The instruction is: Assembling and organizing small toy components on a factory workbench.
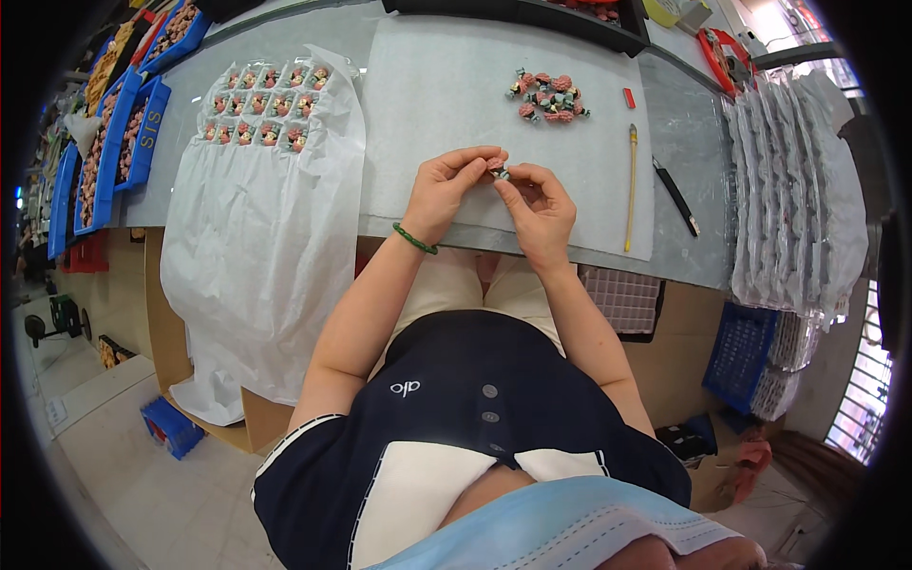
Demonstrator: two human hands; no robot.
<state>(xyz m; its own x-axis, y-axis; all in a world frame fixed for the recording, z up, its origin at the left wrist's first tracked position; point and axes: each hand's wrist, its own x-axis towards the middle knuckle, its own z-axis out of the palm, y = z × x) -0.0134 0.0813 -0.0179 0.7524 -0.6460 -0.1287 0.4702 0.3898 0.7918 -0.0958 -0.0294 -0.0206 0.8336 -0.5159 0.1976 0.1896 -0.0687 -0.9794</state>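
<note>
Between the fingertips of both hands is a small pink-and-teal figurine [498,169], held just above the near part of a white sheet. My left hand [450,190] pinches its left side, thumb against forefinger. My right hand [540,211] closes on its right side with thumb and forefinger. Fingers cover part of the figurine, so its detail is hard to make out. Farther off on the sheet lies a loose cluster of similar figurines [548,98]. To the left, rows of figurines [271,104] sit in a tray lined with thin white sheeting [261,209].
Right of the cluster are a red piece [629,98], a thin yellow brush [632,190] and a black pen-like tool [676,198]. Stacked wrapped trays [793,190] stand at the right edge. Blue bins [142,133] line the left; a black tray [532,24] sits at the back.
</note>
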